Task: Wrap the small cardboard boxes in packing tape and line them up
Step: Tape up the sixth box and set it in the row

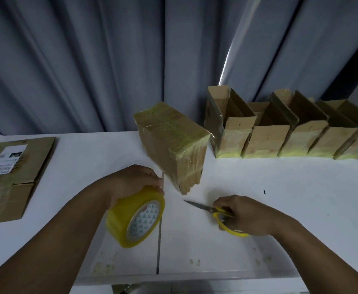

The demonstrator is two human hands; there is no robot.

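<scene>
Left hand (135, 179) clamps the tape roll (135, 217), right hand (237, 213) grips scissors (207, 207); wrapped box (171, 143) stands mid-counter (280, 187), left of the far row. Light, stiff, slick with tape — take its side faces.

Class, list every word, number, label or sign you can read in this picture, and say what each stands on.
On the flattened cardboard box, a white label: print and codes, too small and blurred to read.
On the tape roll core: a triangle pattern only, no words.
On the wrapped box and the row of open boxes: no text visible.
Nothing here can be quoted.
</scene>
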